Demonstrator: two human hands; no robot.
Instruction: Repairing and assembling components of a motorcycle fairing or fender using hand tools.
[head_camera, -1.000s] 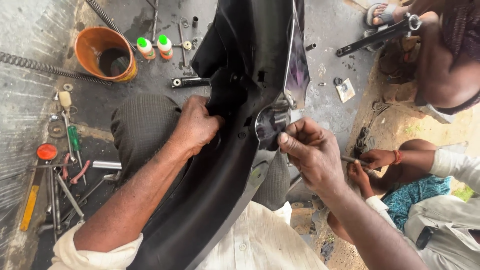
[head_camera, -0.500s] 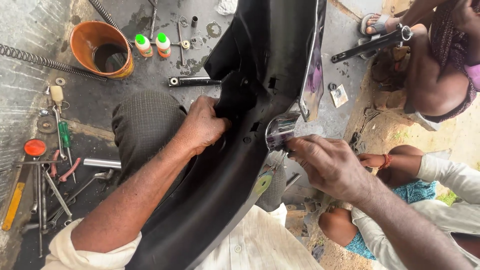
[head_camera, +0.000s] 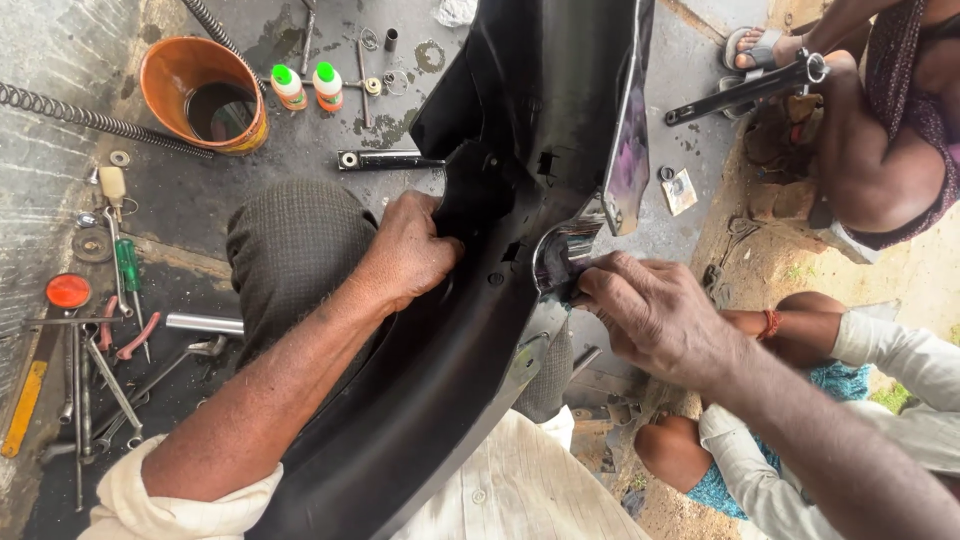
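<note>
A long curved black plastic body panel (head_camera: 440, 360) lies across my lap, running from the lower left up to the top middle. My left hand (head_camera: 405, 250) grips its left edge, fingers curled over the rim. My right hand (head_camera: 650, 315) pinches a small shiny chrome part (head_camera: 565, 255) set in a cut-out on the panel's right edge. A purplish glossy strip (head_camera: 628, 160) runs along the panel's upper right side.
An orange bucket (head_camera: 160, 75), two small green-capped bottles (head_camera: 305, 85), a coil spring (head_camera: 90, 115) and a black tube (head_camera: 385, 160) lie on the oily floor. Screwdrivers, wrenches and pliers (head_camera: 110, 350) are scattered at left. Two other people (head_camera: 870, 150) crouch at right.
The panel has shifted to the right and tilted. My right hand moved right and down with the chrome part. My left hand kept its grip on the panel edge.
</note>
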